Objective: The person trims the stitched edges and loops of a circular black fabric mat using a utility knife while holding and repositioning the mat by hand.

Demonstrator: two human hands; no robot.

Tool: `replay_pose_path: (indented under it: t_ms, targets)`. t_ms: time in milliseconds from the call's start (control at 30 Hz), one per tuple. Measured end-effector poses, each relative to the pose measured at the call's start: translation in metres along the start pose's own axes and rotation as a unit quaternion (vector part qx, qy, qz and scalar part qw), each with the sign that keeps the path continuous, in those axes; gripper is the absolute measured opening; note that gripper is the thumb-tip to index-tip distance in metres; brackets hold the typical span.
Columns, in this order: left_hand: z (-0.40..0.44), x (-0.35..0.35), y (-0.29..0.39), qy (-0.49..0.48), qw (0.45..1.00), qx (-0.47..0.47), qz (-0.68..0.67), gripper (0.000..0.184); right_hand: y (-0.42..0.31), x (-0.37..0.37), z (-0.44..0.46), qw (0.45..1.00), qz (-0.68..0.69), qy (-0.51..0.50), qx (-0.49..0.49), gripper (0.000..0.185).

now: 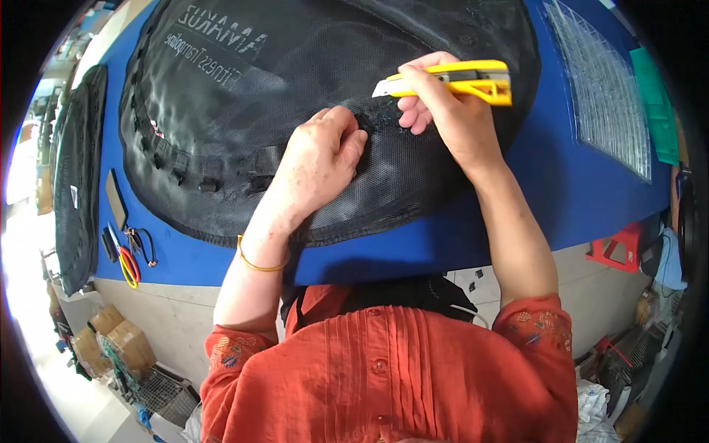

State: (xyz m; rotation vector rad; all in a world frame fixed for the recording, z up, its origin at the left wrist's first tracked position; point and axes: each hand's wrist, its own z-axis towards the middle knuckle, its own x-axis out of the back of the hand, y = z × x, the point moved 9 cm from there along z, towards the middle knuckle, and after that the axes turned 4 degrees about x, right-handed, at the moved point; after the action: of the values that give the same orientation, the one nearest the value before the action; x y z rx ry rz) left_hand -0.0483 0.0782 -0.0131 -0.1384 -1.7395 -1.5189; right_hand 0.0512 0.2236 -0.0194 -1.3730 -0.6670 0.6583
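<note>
A round black trampoline mat point(317, 81), with reversed-looking white lettering at its upper left, lies spread over the blue table. Short black webbing loops line its left and lower edge. My left hand point(317, 151) is closed and pressed on the mat's seam, its fingers curled round a bit of the fabric. In my right hand point(450, 111) is a yellow utility knife point(473, 77), its blade out and pointing left above the mat. The lower fingers of that hand hang close to the dark seam.
On the blue table point(591, 210) at left lie scissors point(130, 267), small tools and a flat dark strip point(116, 198). Another folded black mat point(80, 177) is at the far left. A clear ribbed sheet point(602, 96) lies at right. Below stand a red stool point(619, 247) and cardboard boxes point(122, 343).
</note>
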Motion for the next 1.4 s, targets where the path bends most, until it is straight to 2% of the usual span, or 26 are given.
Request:
replay_pose_path:
  t_ms: [67, 167, 200, 400, 600, 1400]
  targets:
    - [0.003, -0.004, -0.010, -0.080, 0.991, 0.092, -0.054, 0.017, -0.011, 0.001, -0.016, 0.999, -0.017, 0.035, 0.014, 0.030]
    - [0.008, -0.002, -0.002, -0.114, 0.983, 0.121, -0.074, 0.017, -0.014, -0.001, -0.046, 0.996, 0.017, 0.081, -0.033, 0.031]
    - [0.009, -0.003, -0.004, -0.128, 0.980, 0.132, -0.073, 0.017, -0.011, -0.005, -0.054, 0.994, 0.015, 0.090, -0.054, 0.026]
    - [0.009, -0.007, -0.009, -0.125, 0.980, 0.119, -0.100, 0.016, 0.003, -0.010, -0.068, 0.991, 0.037, 0.126, -0.038, 0.023]
    - [0.010, -0.005, -0.008, -0.110, 0.985, 0.077, -0.108, 0.019, 0.008, -0.014, -0.069, 0.992, -0.005, 0.126, -0.033, 0.025]
    - [0.011, -0.007, -0.011, -0.131, 0.977, 0.120, -0.115, 0.021, 0.005, -0.017, -0.067, 0.992, -0.037, 0.108, 0.047, 0.015]
